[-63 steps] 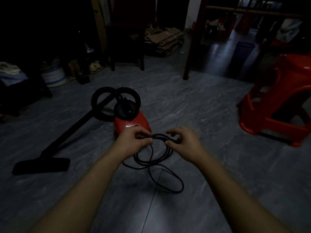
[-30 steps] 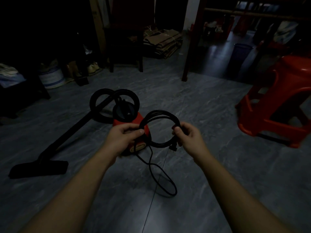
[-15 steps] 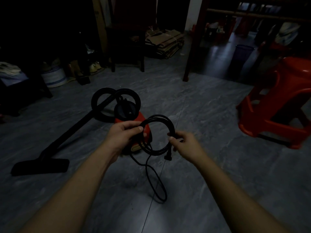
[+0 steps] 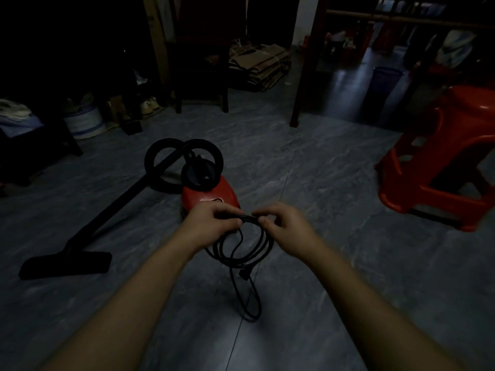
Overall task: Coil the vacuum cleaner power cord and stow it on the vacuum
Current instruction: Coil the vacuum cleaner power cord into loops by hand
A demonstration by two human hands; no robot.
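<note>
Head view is showing a dim room with grey marbled floor tiles: black floor nozzle lying lower left, red canister vacuum sitting centre, left hand and right hand both pinching the coiled black power cord, red plastic stool standing right.

Floor open — stool right.

Single head-worn wide-angle view, facing forward and down over both forearms. Left hand and right hand sit near, at frame centre; beyond the fingertips lie the vacuum and floor. Lighting dim.
</note>
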